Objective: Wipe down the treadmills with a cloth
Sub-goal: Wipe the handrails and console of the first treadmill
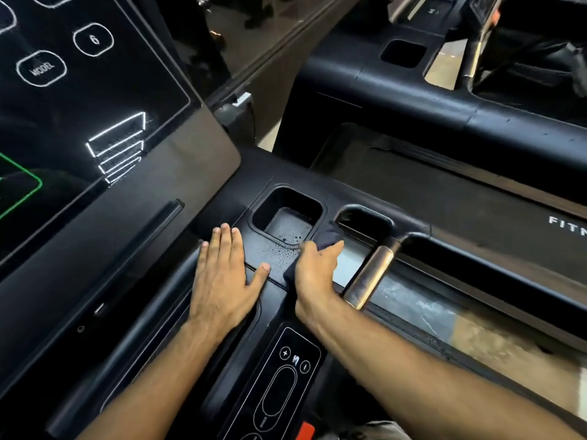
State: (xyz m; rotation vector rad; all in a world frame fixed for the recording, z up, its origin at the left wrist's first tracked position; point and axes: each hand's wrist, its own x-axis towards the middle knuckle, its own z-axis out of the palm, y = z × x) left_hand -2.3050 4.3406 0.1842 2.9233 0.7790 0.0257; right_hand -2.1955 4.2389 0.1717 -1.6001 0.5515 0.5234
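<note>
Head view: my right hand (313, 268) is curled down over a dark cloth (328, 239), fingers bent around it and pressing it onto the black console deck (276, 284) of the treadmill. Part of the cloth sticks out past my fingertips toward one o'clock, and another bit shows under the heel of my palm at nine o'clock. Just left of that hand the deck carries a patch of small droplets (279, 252), running up to the lip of the square cup holder (287, 211), which sits at twelve o'clock from the cloth; a few drops lie inside its floor too.

My left hand (225, 274) lies flat on the deck at nine o'clock from the right one, fingers straight and together, thumb spread toward the wet patch, holding nothing.

At three o'clock from the cloth a metallic handlebar (370, 271) slants down out of the console. At six o'clock, between my forearms, there is a speed control panel (282, 385) with plus and minus marks. The big dark screen (79, 100) fills the ten o'clock corner, showing a button marked 6 and one marked MODEL. A second treadmill (444, 100) stands at one o'clock, well apart.
</note>
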